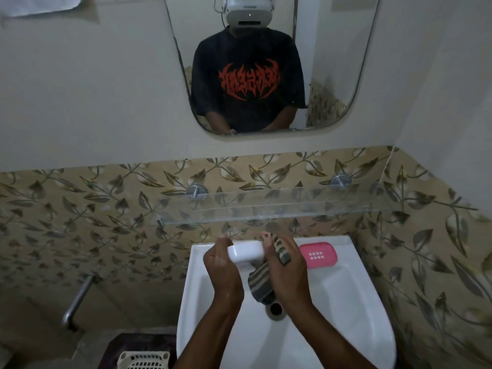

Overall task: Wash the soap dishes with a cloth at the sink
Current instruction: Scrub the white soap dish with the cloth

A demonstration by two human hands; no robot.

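Note:
Over the white sink (346,302), my left hand (221,265) grips the left end of a white soap dish (245,252), held up above the basin. My right hand (283,265) holds a striped grey cloth (262,284) against the dish's right end; part of the cloth wraps over my fingers and the rest hangs down toward the drain (276,308). A pink soap dish (318,255) with small drain holes lies on the sink's back right ledge, just right of my right hand.
A glass shelf (279,206) on metal pegs juts out just above the hands. A mirror (266,62) hangs higher on the wall. A metal pipe (77,302) runs at the left, and a white plastic basket (143,360) sits on the floor.

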